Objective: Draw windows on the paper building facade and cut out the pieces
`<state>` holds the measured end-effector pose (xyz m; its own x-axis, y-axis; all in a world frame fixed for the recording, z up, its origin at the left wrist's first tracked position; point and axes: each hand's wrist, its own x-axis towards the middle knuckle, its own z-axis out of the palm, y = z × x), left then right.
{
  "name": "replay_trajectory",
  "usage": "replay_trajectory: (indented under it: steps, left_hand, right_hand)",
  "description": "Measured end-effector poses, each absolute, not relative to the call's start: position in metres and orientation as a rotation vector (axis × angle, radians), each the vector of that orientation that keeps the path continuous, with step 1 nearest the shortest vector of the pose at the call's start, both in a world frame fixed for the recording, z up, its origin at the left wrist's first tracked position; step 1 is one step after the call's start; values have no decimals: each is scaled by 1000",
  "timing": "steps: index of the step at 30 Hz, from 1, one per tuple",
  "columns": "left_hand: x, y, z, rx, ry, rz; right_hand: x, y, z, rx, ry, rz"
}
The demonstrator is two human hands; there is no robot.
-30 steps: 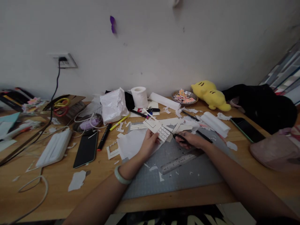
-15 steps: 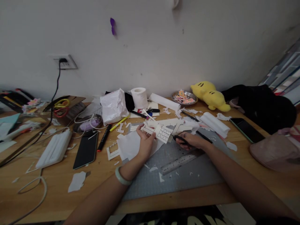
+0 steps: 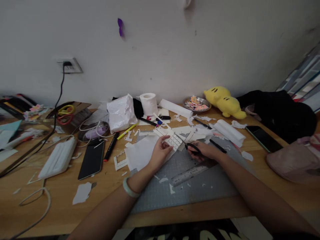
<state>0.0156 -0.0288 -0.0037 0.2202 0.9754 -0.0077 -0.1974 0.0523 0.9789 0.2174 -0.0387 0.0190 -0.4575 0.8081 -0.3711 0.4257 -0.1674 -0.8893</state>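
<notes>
Between its thumb and fingers, my left hand (image 3: pixel 160 152) pinches a piece of white paper (image 3: pixel 175 141) printed with a black honeycomb-like pattern. My right hand (image 3: pixel 201 150) is wrapped round black-handled scissors (image 3: pixel 193 148), whose blades point left at the upper right edge of that paper. Under both hands lies a grey cutting mat (image 3: pixel 160 196), with a steel ruler (image 3: pixel 190 174) on it below the right hand. White sheets (image 3: pixel 138 155) and cut scraps lie around and behind the held piece.
Behind stand a toilet roll (image 3: pixel 149 104), a white plastic packet (image 3: pixel 122 113) and a metal bowl (image 3: pixel 196 104) of small cutouts. Yellow plush toys (image 3: pixel 225 101), a phone (image 3: pixel 263 138) and a pink pouch (image 3: pixel 293 161) are at right. A black tablet (image 3: pixel 91 161) and a marker (image 3: pixel 111 146) lie left.
My left hand has shifted slightly right and turned the patterned paper. The scissor blades now show at the paper's upper right edge; the right hand has barely moved.
</notes>
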Motion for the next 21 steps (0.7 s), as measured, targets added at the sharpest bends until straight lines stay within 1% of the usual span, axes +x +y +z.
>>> replay_trajectory:
  steps: [4, 12, 21]
  left_hand:
    - [15, -27, -4, 1119, 893, 1159]
    - [12, -22, -8, 1130, 968, 1336]
    - [11, -24, -5, 1107, 982, 1381]
  right_hand:
    - [217, -40, 22, -1367, -1792, 1675]
    - [224, -42, 24, -1289, -1853, 1817]
    - [226, -45, 31, -1300, -1870, 1922]
